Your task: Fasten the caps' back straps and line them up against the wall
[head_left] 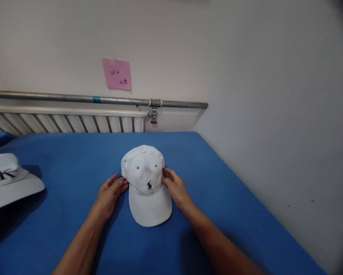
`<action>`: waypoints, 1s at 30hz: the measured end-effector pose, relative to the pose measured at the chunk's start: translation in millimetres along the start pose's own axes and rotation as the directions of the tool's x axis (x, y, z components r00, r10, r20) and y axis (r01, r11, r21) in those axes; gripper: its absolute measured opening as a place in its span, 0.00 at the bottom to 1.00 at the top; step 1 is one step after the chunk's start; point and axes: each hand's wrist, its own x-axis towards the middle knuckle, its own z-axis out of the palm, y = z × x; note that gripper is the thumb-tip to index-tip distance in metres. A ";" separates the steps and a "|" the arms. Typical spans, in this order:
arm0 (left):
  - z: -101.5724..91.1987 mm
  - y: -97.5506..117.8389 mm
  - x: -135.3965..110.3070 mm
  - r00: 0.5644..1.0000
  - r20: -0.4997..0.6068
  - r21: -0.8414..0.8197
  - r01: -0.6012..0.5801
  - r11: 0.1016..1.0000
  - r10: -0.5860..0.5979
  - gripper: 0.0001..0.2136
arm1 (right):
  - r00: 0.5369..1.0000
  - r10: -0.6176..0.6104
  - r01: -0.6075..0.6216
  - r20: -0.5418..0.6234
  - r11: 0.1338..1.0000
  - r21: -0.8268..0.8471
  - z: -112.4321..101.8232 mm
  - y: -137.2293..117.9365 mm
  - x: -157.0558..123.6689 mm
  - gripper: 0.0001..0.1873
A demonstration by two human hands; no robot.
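Observation:
A white baseball cap (144, 179) with a small dark embroidered horse-and-rider figure sits upright on the blue-covered surface, its brim towards me. My left hand (111, 193) rests beside the cap's left side, fingers stretched out and loosely apart, the tips at its edge. At the opposite side, my right hand (175, 187) has its fingers on the lower edge of the crown, apparently pinching the fabric. Part of the right fingertips is hidden against the cap.
Another white cap (5, 181) with dark lettering stands at the far left, cut off by the frame. Behind the blue surface (73, 160) run a radiator (59, 122) and a metal pipe with a red-handled valve (154, 114). A pink note (116, 74) hangs on the wall.

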 end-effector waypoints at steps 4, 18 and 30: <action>-2.9 1.0 -3.4 0.999 0.049 0.131 -0.008 0.991 0.002 0.14 | 0.997 -0.077 0.075 -0.005 0.981 -0.177 -9.4 -0.8 -8.7 0.19; -12.3 -4.9 -20.5 0.986 0.149 0.734 -0.160 0.660 0.074 0.17 | 0.897 -0.358 0.443 0.260 0.719 -0.536 -34.8 9.4 -53.4 0.08; -16.9 -6.3 -20.4 0.972 0.234 0.786 -0.194 0.587 0.007 0.24 | 0.892 -0.323 0.451 0.316 0.681 -0.577 -29.6 0.9 -61.1 0.10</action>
